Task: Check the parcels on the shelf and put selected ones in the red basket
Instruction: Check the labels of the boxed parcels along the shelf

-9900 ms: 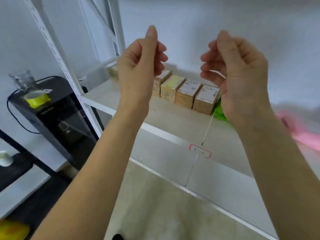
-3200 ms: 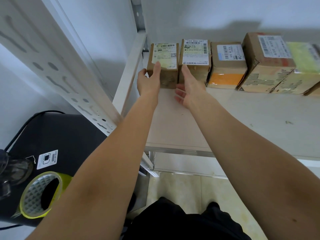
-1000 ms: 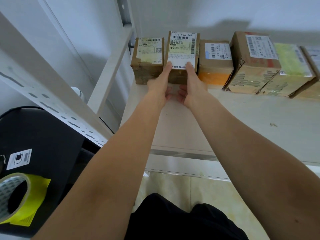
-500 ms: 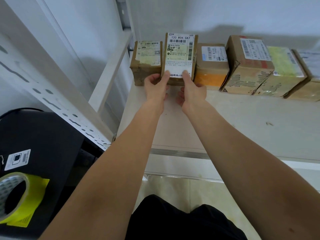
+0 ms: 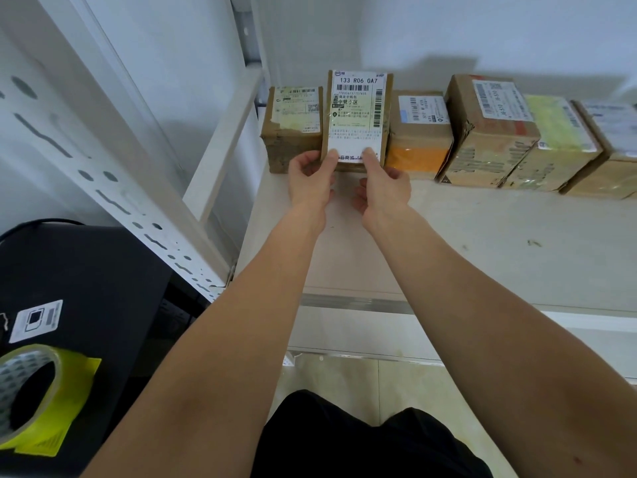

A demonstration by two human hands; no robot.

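Observation:
A row of brown cardboard parcels stands at the back of the white shelf [image 5: 482, 236]. The second parcel from the left [image 5: 356, 112] is tipped up so its white label with "133 R06 0A7" faces me. My left hand [image 5: 310, 182] and my right hand [image 5: 382, 188] hold its lower edge, thumbs on the label. To its left sits a worn parcel [image 5: 293, 129]; to its right a parcel with an orange front [image 5: 418, 139], then a taller taped one [image 5: 489, 129]. No red basket is in view.
The shelf's white perforated upright [image 5: 103, 167] slants across the left. Below it stands a black box [image 5: 86, 288] with a tape roll on yellow paper [image 5: 31, 391]. More parcels [image 5: 565, 146] continue to the right. Tiled floor lies below.
Both hands went from the leftmost parcel to the second one. Over the last second they tipped it up and lifted it slightly, so its label faces me more squarely.

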